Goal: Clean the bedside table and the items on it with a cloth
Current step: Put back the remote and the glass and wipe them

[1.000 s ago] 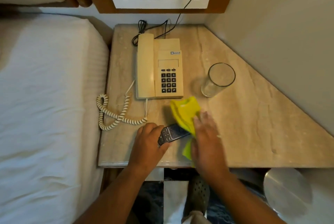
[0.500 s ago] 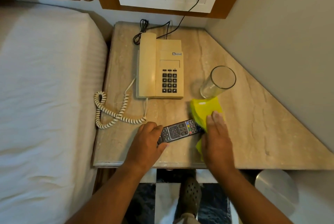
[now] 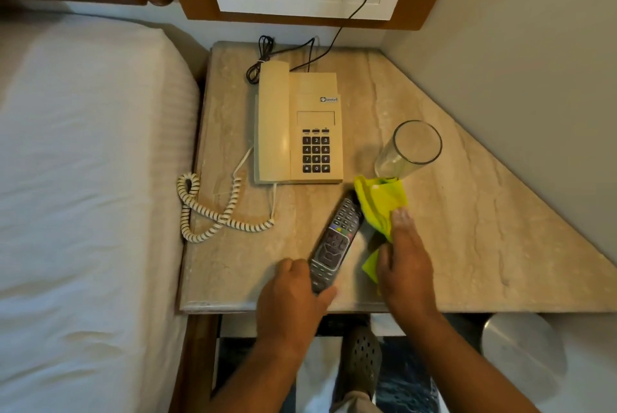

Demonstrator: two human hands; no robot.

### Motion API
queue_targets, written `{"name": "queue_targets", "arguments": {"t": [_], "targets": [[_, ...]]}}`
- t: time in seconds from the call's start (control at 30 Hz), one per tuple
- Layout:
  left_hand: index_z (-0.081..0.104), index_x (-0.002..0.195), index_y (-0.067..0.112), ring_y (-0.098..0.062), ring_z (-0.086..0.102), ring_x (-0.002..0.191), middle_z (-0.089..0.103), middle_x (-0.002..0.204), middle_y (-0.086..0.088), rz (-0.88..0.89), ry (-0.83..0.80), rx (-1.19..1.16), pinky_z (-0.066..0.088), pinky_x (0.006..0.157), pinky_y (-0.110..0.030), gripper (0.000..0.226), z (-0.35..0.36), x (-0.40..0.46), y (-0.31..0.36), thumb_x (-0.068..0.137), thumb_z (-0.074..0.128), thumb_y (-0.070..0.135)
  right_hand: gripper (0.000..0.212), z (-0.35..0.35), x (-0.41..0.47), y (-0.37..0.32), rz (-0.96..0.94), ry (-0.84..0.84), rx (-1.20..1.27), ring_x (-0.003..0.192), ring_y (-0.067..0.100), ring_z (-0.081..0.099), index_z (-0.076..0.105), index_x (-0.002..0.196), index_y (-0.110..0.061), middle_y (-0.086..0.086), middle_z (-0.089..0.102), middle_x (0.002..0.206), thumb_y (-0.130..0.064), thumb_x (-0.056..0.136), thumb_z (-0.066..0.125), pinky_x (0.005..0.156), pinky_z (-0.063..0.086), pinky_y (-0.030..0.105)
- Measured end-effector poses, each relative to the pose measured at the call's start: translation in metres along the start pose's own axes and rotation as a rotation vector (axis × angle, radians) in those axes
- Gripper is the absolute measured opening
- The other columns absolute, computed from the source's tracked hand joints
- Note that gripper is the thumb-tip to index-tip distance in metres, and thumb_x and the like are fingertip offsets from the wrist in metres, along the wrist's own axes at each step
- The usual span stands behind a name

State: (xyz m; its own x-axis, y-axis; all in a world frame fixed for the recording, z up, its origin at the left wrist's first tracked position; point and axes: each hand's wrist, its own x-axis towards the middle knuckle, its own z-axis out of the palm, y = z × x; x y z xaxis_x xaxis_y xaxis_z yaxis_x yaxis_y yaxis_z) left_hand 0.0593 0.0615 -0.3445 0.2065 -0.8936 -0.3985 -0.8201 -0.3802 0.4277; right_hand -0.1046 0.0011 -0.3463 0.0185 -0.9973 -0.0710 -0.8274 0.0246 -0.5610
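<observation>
At the far left of the frame lies the white-sheeted bed (image 3: 86,179), and just right of it the beige veined marble counter (image 3: 467,229) fills the centre. Near the counter's left edge the coiled cream telephone cord (image 3: 213,212) loops, running up to the cream push-button desk telephone (image 3: 297,125) in the upper middle.

At lower centre the left hand (image 3: 293,299) grips the near end of the long black TV remote (image 3: 335,242), which angles up and to the right with its far end beside the cloth. Right of it the right hand (image 3: 405,265) lies flat, fingers extended, pressing the bright yellow cleaning cloth (image 3: 380,202) onto the counter; the cloth's upper edge touches the base of the clear drinking glass (image 3: 409,150).

The step in hand looks like wiping the counter around the remote while the left hand keeps it out of the way. The next move likely calls for sweeping the cloth over the bare marble to the right, or lifting the glass to reach under it, taking care not to knock it over.

Compared with half a second ago, the remote has swung from nearly level to steeply slanted, and the cloth has moved up against the glass.
</observation>
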Motion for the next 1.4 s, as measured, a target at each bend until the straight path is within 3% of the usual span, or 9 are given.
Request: {"name": "queue_targets", "arguments": {"t": [0.1,0.17,0.27,0.37,0.5,0.8,1.07,1.3,1.4], "targets": [[0.061,0.092,0.022,-0.015,0.06,0.079,0.061,0.092,0.004,0.035,-0.056,0.1,0.038,0.06,-0.023,0.067,0.0,-0.012,0.005,0.073,0.042,0.083,0.053,-0.002,0.003,-0.001,0.008,0.001,0.002,0.14,0.033,0.035,0.04,0.142,0.003,0.021,0.039,0.149,0.003,0.09,0.053,0.115,0.025,0.036],[0.064,0.101,0.017,-0.019,0.061,0.083,0.063,0.098,-0.002,0.142,0.064,0.083,0.044,0.062,-0.027,0.05,-0.01,-0.003,0.001,0.084,0.055,0.063,0.053,-0.003,0.001,0.0,-0.004,-0.041,-0.005,0.14,0.032,0.035,0.041,0.141,0.003,0.022,0.04,0.148,0.003,0.089,0.053,0.116,0.025,0.036],[0.053,0.134,0.01,-0.033,0.053,0.119,0.052,0.137,-0.014,0.407,0.135,0.188,0.049,0.095,-0.044,0.051,-0.029,0.028,-0.007,0.085,0.064,0.018,0.054,-0.004,-0.001,0.002,0.018,-0.074,-0.003,0.142,0.029,0.032,0.04,0.142,0.002,0.02,0.038,0.15,0.001,0.089,0.054,0.117,0.023,0.034],[0.036,0.147,0.016,-0.03,0.026,0.145,0.029,0.158,-0.007,0.544,-0.07,0.385,0.03,0.114,-0.045,0.061,-0.048,0.065,-0.003,0.09,0.056,0.02,0.053,-0.006,-0.001,-0.003,0.02,-0.068,0.01,0.143,0.028,0.03,0.041,0.142,0.001,0.018,0.038,0.15,-0.001,0.09,0.054,0.118,0.022,0.034],[0.052,0.132,0.016,-0.024,0.045,0.12,0.05,0.131,-0.003,0.522,-0.246,0.458,0.045,0.099,-0.041,0.054,-0.063,0.087,-0.008,0.087,0.063,0.042,0.053,-0.006,-0.002,-0.026,-0.09,-0.031,0.003,0.144,0.031,0.023,0.044,0.139,0.003,0.021,0.041,0.148,-0.001,0.088,0.055,0.116,0.027,0.049],[0.049,0.137,0.021,-0.022,0.045,0.117,0.047,0.134,0.0,0.532,-0.144,0.497,0.039,0.099,-0.036,0.058,-0.046,0.069,-0.029,0.09,0.054,0.054,0.055,0.032,-0.018,-0.032,-0.403,-0.186,-0.33,0.132,0.039,0.045,0.057,0.129,0.002,0.022,0.051,0.139,-0.006,0.076,0.07,0.107,0.038,0.055],[0.032,0.149,0.013,-0.025,0.04,0.124,0.046,0.136,-0.004,0.51,-0.111,0.518,0.025,0.116,-0.038,0.068,-0.041,0.061,-0.029,0.095,0.046,0.052,0.053,-0.018,-0.023,0.029,-0.02,-0.071,-0.211,0.134,0.051,0.034,0.049,0.13,0.014,0.035,0.037,0.142,0.018,0.078,0.06,0.104,0.037,0.064],[0.062,0.125,0.017,-0.029,0.049,0.117,0.058,0.121,-0.007,0.519,-0.097,0.441,0.028,0.115,-0.041,0.045,-0.042,0.061,-0.027,0.092,0.055,0.047,0.056,0.033,-0.028,-0.041,-0.458,-0.108,-0.314,0.127,0.04,0.05,0.061,0.126,-0.002,0.02,0.056,0.135,-0.004,0.072,0.075,0.101,0.044,0.055],[0.054,0.133,0.017,-0.026,0.045,0.121,0.054,0.126,-0.003,0.507,-0.113,0.488,0.019,0.119,-0.04,0.053,-0.043,0.062,-0.027,0.092,0.053,0.051,0.06,0.027,-0.026,-0.02,-0.413,-0.131,-0.351,0.127,0.042,0.049,0.061,0.126,0.0,0.022,0.054,0.137,0.001,0.068,0.076,0.101,0.043,0.057]]}}
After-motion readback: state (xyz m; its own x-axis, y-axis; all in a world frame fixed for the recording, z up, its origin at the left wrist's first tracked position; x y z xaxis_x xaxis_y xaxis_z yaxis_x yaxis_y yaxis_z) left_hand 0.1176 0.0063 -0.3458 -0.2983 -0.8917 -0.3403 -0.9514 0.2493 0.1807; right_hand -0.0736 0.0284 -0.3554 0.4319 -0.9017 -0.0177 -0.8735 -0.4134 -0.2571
